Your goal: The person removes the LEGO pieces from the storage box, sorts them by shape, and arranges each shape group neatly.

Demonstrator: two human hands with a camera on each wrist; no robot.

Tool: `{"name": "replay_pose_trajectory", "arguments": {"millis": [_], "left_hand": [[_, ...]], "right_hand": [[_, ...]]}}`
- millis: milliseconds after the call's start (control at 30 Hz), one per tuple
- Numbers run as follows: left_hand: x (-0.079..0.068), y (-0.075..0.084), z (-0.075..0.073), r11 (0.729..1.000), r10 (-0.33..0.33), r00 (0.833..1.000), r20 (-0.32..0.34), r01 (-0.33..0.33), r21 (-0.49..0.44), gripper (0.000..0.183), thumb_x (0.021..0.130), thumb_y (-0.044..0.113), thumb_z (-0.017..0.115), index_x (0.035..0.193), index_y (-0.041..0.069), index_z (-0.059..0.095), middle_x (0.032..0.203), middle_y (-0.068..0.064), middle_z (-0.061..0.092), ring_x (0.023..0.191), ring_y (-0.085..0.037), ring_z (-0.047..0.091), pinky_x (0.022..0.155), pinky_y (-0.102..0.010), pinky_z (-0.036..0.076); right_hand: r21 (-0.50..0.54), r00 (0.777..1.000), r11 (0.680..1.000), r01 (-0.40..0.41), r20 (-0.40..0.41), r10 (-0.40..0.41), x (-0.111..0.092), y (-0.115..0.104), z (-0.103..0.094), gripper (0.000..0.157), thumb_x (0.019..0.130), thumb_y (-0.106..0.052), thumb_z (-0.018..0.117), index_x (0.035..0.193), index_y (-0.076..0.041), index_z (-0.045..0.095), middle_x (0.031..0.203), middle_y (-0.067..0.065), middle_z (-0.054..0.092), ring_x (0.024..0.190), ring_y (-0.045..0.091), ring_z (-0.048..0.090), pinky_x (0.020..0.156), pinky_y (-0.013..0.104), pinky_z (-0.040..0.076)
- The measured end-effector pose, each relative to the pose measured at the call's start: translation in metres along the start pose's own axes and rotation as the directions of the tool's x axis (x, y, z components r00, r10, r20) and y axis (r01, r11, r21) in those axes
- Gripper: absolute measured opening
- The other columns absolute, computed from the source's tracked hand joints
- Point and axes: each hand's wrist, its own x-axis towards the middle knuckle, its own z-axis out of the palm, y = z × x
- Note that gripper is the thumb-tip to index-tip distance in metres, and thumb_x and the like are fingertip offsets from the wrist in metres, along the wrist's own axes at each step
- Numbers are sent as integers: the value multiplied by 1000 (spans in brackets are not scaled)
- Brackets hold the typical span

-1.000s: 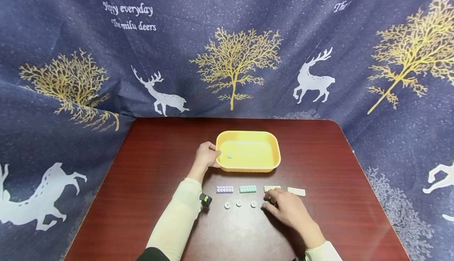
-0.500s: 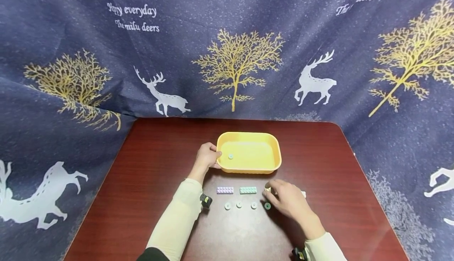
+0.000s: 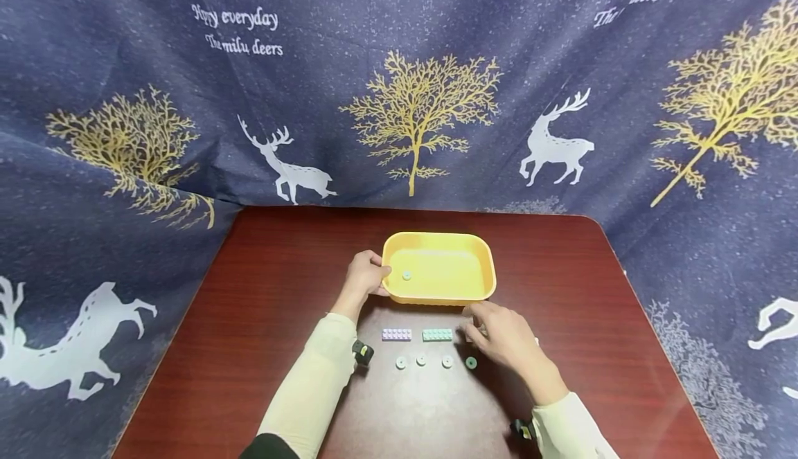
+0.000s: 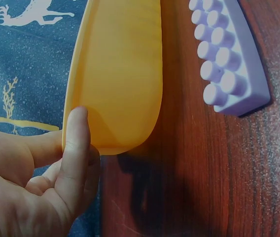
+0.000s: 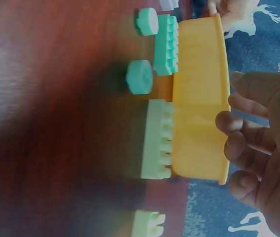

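Observation:
My left hand [image 3: 363, 274] grips the left end of a yellow plastic tray [image 3: 439, 300], thumb over the rim and fingers beneath. One small pale wheel-shaped piece [image 3: 406, 275] lies inside the tray. My right hand [image 3: 506, 338] hovers in front of the tray, over the right end of a row of toy bricks. In the right wrist view its fingers are loosely bent with nothing between them, and a pale yellow-green brick [image 5: 153, 140] lies below. A teal brick [image 3: 437, 335] and a purple brick [image 3: 396, 335] are to its left, studs up.
Several round wheel-shaped pieces line up before the bricks, among them a teal one [image 3: 471, 363] and a pale one [image 3: 401, 363]. Another pale brick [image 5: 142, 224] shows partly in the right wrist view. Everything lies on a reddish-brown table [image 3: 287, 251] backed by a patterned blue cloth [image 3: 349, 23].
My right hand has moved away from the right-hand teal wheel piece, uncovering it, and shifted slightly up toward the tray, over the pale bricks. My left hand still holds the tray.

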Motion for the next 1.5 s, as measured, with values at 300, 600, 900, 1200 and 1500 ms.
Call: {"name": "replay_pose_trajectory", "arguments": {"millis": [300, 600, 900, 1200, 1500], "left_hand": [[1, -3, 0, 1000, 8, 1000, 1, -8, 12, 15, 96, -2, 65, 108, -7, 58, 102, -30, 64, 65, -33, 74, 55, -38, 68], [0, 0, 0, 1000, 6, 1000, 4, -6, -10, 13, 95, -4, 65, 105, -7, 58, 107, -35, 64, 63, -32, 74, 55, -39, 68], [-1, -2, 0, 1000, 21, 1000, 0, -21, -7, 13, 95, -3, 66, 105, -7, 58, 105, -33, 65, 77, -44, 75, 55, -37, 68], [-1, -2, -1, 1000, 14, 1000, -6, -14, 2, 14, 95, -2, 66, 106, -7, 58, 105, -32, 64, 74, -41, 75, 55, -37, 68], [0, -3, -1, 1000, 19, 1000, -5, -19, 1, 15, 95, -2, 67, 106, -7, 59, 102, -30, 65, 77, -43, 75, 54, -37, 68]], "right_hand": [[3, 999, 1000, 27, 30, -27, 18, -2, -3, 23, 91, -32, 77, 111, -22, 71, 88, -7, 70, 72, 12, 64, 61, 36, 58], [-7, 998, 999, 54, 20, -54, 34, -5, -3, 28, 93, -31, 75, 118, -22, 69, 81, -12, 66, 73, 12, 66, 61, 36, 59], [-4, 997, 997, 76, 10, -76, 48, -8, -4, 25, 93, -33, 73, 115, -22, 70, 85, -7, 69, 74, 11, 65, 60, 33, 57], [10, 996, 997, 83, 38, -83, 67, -12, 5, 25, 94, -32, 71, 116, -21, 69, 86, -6, 69, 76, 13, 65, 64, 34, 58], [30, 994, 996, 78, 76, -81, 84, -16, 18, 26, 93, -34, 73, 114, -20, 71, 83, -6, 67, 75, 13, 63, 66, 34, 58]]}}
